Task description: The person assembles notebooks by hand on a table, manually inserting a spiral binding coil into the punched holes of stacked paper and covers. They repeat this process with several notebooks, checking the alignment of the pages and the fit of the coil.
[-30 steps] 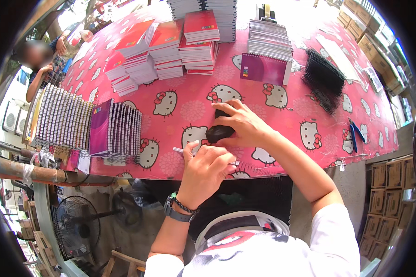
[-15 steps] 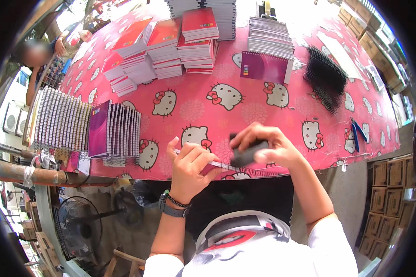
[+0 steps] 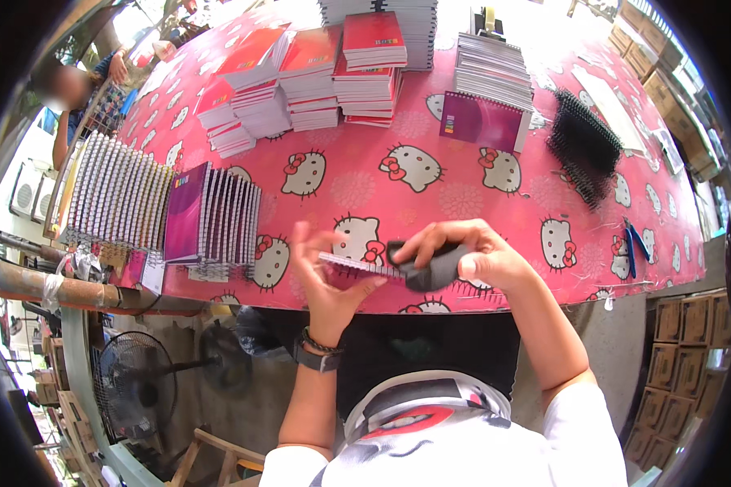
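Near the front edge of the table, a small spiral notebook [image 3: 351, 263] is held with its bound edge upward. My left hand [image 3: 326, 284] has it between the thumb and raised, spread fingers; the fingers are slightly blurred. In my right hand [image 3: 483, 253] is a dark grey, rounded block-like tool [image 3: 434, 269], gripped from above and set against the notebook's bound edge. A dark wire coil [image 3: 469, 289] sticks out to the right from under the tool. The notebook's lower part and the tool's underside are hidden.
Purple-covered spiral notebooks [image 3: 188, 215] stand at left. Red-covered pads [image 3: 310, 53] and another notebook stack [image 3: 483, 118] lie behind. At right are black wire coils [image 3: 583, 146] and blue-handled pliers [image 3: 638, 247]. Another person [image 3: 77, 85] is at far left.
My left fingers have lifted and spread away from the notebook's top edge, the thumb still at it. The dark tool has turned slightly and stays at the bound edge. The view has shifted a little.
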`<state>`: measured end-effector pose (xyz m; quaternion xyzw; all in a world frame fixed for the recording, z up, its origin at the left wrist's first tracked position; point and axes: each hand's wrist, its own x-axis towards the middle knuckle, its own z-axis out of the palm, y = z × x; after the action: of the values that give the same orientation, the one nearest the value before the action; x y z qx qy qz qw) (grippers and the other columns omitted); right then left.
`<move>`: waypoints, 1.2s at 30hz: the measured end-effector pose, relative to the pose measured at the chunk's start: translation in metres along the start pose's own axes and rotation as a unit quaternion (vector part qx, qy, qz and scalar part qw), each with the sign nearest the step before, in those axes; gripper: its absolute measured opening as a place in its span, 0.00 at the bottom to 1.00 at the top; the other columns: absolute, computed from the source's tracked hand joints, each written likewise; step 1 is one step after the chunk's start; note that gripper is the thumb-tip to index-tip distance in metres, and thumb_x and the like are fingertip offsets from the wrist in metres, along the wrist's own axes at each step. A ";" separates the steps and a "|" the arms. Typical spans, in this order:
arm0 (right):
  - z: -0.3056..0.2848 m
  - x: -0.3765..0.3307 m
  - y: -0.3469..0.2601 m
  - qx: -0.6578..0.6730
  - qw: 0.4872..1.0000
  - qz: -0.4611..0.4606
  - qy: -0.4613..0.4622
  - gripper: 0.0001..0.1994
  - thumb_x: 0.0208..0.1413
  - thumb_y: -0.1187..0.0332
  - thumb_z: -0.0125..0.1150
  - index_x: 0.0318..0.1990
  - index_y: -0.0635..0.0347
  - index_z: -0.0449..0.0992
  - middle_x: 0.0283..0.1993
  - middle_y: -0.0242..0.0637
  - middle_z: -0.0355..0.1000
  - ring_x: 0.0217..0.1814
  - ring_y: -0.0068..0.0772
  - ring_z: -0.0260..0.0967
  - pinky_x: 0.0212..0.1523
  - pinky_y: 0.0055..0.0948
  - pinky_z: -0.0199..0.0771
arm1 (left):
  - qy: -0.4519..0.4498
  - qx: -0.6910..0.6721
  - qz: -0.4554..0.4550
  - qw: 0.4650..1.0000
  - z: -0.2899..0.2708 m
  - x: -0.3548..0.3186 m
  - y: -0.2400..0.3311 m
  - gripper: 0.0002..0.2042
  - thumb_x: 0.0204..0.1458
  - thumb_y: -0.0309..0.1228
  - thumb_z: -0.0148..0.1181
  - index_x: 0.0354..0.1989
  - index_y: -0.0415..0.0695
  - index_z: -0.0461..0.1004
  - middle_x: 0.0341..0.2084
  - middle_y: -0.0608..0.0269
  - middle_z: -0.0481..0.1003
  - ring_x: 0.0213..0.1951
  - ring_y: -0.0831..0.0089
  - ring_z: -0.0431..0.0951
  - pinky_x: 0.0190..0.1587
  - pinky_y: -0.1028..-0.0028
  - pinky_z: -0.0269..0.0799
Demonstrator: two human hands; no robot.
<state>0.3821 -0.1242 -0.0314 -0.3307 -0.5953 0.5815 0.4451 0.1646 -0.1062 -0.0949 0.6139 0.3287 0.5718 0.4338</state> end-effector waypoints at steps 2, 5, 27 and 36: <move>-0.004 0.004 0.000 -0.163 0.986 0.018 -0.032 0.20 0.43 0.54 0.66 0.33 0.64 0.76 0.33 0.36 0.72 0.39 0.28 0.67 0.42 0.30 0.66 | -0.091 -0.057 -0.101 0.989 -0.012 -0.001 -0.008 0.31 0.33 0.21 0.73 0.46 0.43 0.60 0.34 0.66 0.64 0.37 0.79 0.67 0.42 0.78 0.67; -0.009 0.018 -0.003 -0.141 0.989 0.022 0.045 0.21 0.43 0.52 0.67 0.34 0.64 0.76 0.36 0.39 0.72 0.40 0.27 0.67 0.42 0.30 0.66 | -0.099 -0.073 -0.087 0.989 -0.012 0.000 -0.011 0.27 0.33 0.21 0.73 0.38 0.45 0.60 0.32 0.66 0.64 0.36 0.79 0.66 0.42 0.77 0.66; -0.002 0.030 -0.009 -0.574 0.800 -0.126 0.119 0.20 0.40 0.58 0.69 0.38 0.60 0.74 0.46 0.37 0.72 0.57 0.45 0.60 0.56 0.40 0.61 | -0.102 -0.006 -0.080 0.992 -0.009 0.001 -0.007 0.24 0.38 0.26 0.72 0.36 0.43 0.58 0.30 0.66 0.62 0.33 0.79 0.65 0.37 0.77 0.65; 0.042 0.007 -0.027 -0.328 0.934 -0.108 0.092 0.13 0.44 0.69 0.65 0.39 0.58 0.73 0.34 0.37 0.68 0.37 0.38 0.67 0.37 0.33 0.69 | -0.106 0.068 -0.009 0.992 0.005 0.012 0.043 0.10 0.46 0.24 0.63 0.36 0.40 0.69 0.30 0.61 0.71 0.30 0.76 0.72 0.34 0.77 0.68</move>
<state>0.3441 -0.1373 -0.0005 -0.4440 -0.7412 0.2694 0.4253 0.1667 -0.1134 -0.0510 0.6960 0.3243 0.4763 0.4283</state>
